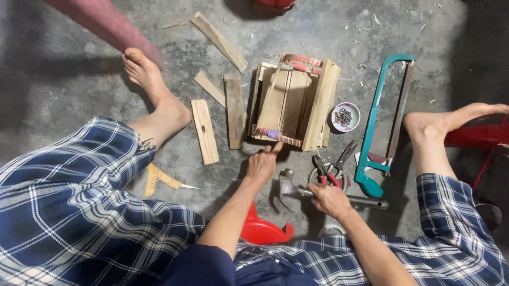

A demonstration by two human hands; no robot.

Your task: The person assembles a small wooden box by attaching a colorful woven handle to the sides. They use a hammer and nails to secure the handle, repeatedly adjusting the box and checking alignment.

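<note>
A small wooden crate [292, 102] of slats lies on the concrete floor between my bare feet. A strip wrapped in red and blue striped cloth [278, 136] runs along its near edge, and another [302, 62] along the far edge. My left hand [263, 163] reaches forward, its fingertips touching the near striped strip. My right hand [329, 197] is closed on the metal handle of a claw hammer [291, 186] lying on the floor. Red-handled pliers [324, 172] lie just above that hand.
Loose wooden slats [204, 130] [233, 111] [219, 41] lie left of the crate. A small bowl of nails [345, 116], a teal hacksaw [382, 122] and scissors [344, 156] sit to the right. A red plastic stool [260, 230] is under me. A yellow folding ruler [158, 179] lies at left.
</note>
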